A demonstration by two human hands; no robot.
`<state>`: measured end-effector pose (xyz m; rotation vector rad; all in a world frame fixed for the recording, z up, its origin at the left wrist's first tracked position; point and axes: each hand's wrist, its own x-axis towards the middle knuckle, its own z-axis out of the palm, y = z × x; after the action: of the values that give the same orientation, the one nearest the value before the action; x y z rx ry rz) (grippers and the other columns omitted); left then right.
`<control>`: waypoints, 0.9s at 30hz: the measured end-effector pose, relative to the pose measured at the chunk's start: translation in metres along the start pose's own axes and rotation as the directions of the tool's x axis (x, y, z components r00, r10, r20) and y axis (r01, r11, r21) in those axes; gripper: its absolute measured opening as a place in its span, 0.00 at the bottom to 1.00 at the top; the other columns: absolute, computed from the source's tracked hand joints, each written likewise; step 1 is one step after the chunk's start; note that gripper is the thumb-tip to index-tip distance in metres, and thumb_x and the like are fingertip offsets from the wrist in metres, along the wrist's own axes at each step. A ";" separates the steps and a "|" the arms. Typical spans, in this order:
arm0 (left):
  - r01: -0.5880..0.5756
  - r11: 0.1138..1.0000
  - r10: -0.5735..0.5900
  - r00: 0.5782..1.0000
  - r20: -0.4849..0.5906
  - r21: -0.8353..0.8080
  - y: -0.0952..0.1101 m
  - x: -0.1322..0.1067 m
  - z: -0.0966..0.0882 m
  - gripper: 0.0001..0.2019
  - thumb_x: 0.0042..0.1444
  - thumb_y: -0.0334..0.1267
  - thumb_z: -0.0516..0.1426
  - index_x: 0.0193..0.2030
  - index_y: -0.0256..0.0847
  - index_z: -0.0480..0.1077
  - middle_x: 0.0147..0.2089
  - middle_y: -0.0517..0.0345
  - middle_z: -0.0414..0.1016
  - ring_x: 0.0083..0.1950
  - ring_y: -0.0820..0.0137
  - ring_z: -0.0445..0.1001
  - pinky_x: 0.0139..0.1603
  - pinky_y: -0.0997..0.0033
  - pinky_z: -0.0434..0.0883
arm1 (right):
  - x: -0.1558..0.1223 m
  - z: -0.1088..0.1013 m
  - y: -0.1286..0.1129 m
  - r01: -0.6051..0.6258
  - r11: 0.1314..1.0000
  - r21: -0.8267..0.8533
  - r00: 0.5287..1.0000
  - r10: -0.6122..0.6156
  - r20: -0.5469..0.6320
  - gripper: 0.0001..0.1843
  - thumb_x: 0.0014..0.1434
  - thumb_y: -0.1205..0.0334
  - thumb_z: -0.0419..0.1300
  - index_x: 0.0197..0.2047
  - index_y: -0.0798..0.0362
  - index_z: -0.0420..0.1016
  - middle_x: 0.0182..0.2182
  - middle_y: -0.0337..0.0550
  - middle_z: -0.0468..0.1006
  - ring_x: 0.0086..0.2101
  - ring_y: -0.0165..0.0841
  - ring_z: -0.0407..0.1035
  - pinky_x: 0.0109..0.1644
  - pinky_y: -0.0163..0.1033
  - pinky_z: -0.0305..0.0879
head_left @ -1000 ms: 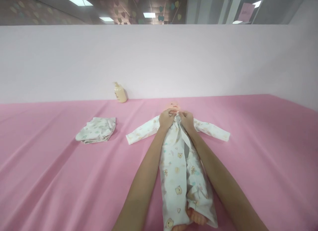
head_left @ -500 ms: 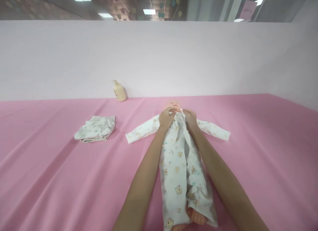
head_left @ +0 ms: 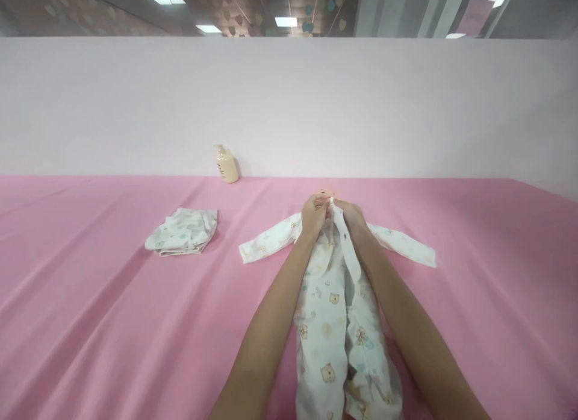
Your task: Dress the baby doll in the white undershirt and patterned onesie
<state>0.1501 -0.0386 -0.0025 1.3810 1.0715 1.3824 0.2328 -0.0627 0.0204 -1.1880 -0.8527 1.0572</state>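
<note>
A baby doll (head_left: 326, 191) lies on its back, its head mostly hidden behind my hands. It wears a white romper (head_left: 323, 323) printed with bears and flowers, the sleeves spread out to both sides and the front hanging open. At the neckline, my left hand (head_left: 315, 214) is closed with its fingertips pinched near the collar. My right hand (head_left: 351, 216) grips the edge of the front flap (head_left: 348, 245) and holds it up, so a strip with snaps shows. The two hands almost touch under the doll's chin.
Folded printed cloth (head_left: 184, 231) lies to the left. A cream pump bottle (head_left: 227, 166) stands at the back against the white wall (head_left: 289, 106). Pink sheet (head_left: 112, 323) covers the surface, with several creases.
My hands have come closer together at the collar, and the flap is lifted and turned so its strip shows. The view has shifted slightly, and the doll's feet have dropped out of sight.
</note>
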 end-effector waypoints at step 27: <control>-0.065 0.967 0.091 0.991 -0.097 0.245 0.005 -0.010 -0.007 0.05 0.49 0.37 0.58 0.34 0.42 0.72 0.33 0.60 0.78 0.35 0.71 0.76 0.39 0.73 0.70 | -0.018 0.001 0.006 0.025 0.995 -0.095 0.998 -0.031 -0.057 0.07 0.48 0.70 0.59 0.29 0.51 0.63 0.11 0.28 0.65 0.10 0.23 0.55 0.12 0.27 0.54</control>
<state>0.1432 -0.0493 0.0000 1.5515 1.3032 1.4324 0.2251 -0.0788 0.0146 -1.2769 -0.8793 0.9638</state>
